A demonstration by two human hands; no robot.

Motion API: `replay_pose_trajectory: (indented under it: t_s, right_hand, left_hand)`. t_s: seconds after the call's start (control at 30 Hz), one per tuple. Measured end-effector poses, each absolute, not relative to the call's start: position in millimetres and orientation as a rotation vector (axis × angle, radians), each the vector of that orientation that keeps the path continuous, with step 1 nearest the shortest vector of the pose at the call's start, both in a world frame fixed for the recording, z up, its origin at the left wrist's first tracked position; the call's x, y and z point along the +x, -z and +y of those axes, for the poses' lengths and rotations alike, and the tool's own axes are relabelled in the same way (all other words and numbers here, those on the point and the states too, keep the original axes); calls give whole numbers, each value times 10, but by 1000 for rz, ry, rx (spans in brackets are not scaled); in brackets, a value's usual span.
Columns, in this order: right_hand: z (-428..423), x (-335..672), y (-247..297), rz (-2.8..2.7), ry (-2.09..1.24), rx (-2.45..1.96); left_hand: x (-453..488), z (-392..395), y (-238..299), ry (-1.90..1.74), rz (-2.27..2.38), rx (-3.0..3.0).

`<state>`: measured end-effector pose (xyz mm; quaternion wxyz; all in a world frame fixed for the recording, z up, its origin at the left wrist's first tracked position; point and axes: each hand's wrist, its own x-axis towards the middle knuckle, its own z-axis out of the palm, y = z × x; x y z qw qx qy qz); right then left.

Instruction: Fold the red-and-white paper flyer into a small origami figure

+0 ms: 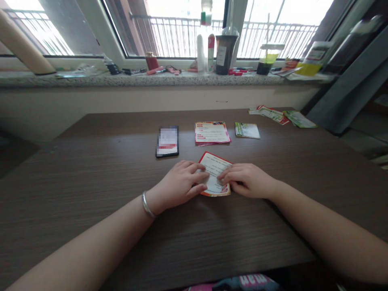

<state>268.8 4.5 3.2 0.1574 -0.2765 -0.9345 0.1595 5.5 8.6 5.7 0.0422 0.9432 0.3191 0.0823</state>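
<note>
A red-edged paper leaflet (216, 167) lies on the dark wooden table (91, 169) in front of me. My left hand (178, 184), a silver bangle on its wrist, rests on the leaflet's left side with the fingers stretched flat. My right hand (247, 180) lies on its right side, fingers pressed down on the paper. The fingertips of both hands nearly meet over the middle of the sheet. Part of the leaflet is hidden under the hands.
A phone (167, 141) lies just beyond, beside a stack of red leaflets (211, 132) and a green-white stack (247, 130). More leaflets (274, 114) sit at the far right. The windowsill (121, 79) holds bottles, a dark cup (224, 53), pens.
</note>
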Motion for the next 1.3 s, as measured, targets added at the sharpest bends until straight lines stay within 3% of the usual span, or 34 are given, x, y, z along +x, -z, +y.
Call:
replay_pose_trajectory:
  t_s: [0.6, 1.0, 1.3]
  right_hand:
    - [92, 2821, -98, -2635, -749, -887]
    - [91, 2671, -31, -2627, -353, -1311]
    - [75, 2495, 43, -2554, -168, -1299]
  left_hand:
    - [34, 105, 25, -220, 1043, 2823]
    - [56, 80, -6, -293, 831, 2880]
    - [102, 92, -22, -328, 839, 2838]
